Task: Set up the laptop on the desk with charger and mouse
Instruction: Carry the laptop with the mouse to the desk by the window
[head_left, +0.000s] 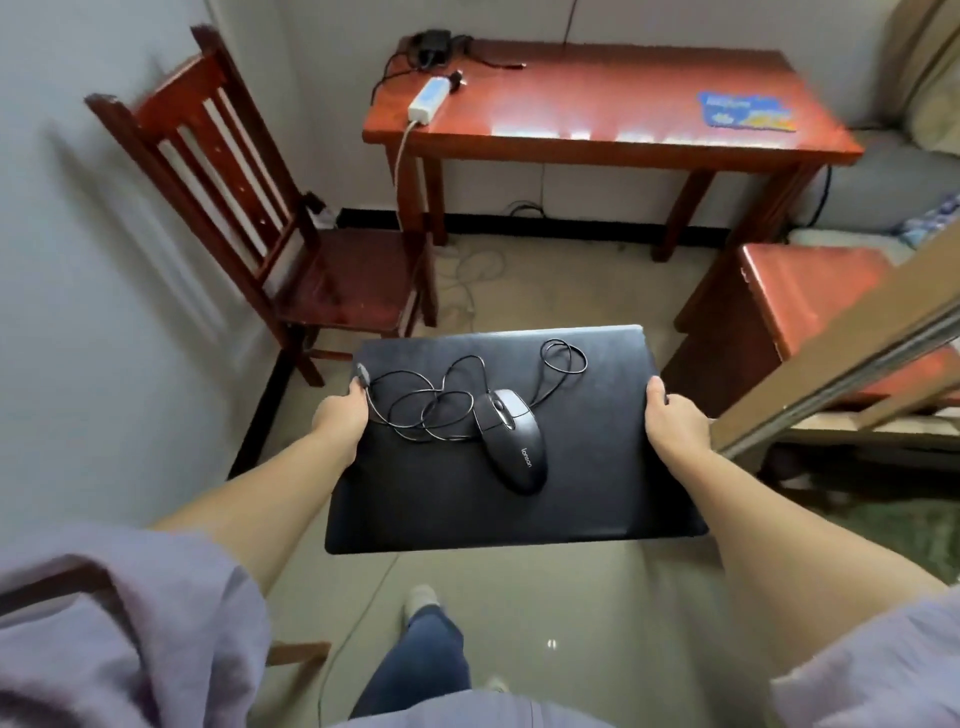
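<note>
I carry a closed black laptop flat in front of me, above the floor. My left hand grips its left edge and my right hand grips its right edge. A black wired mouse lies on the lid, its cable coiled loosely to the left, with the plug end under my left thumb. Ahead stands the red-brown wooden desk. At its far left corner sits the black charger brick with its cord, next to a white power strip. A blue mouse pad lies on the desk's right side.
A red-brown wooden chair stands left of the desk against the wall. A low red-brown cabinet and a slanted wooden frame are at the right. Loose cords trail on the tiled floor under the desk. My foot shows below.
</note>
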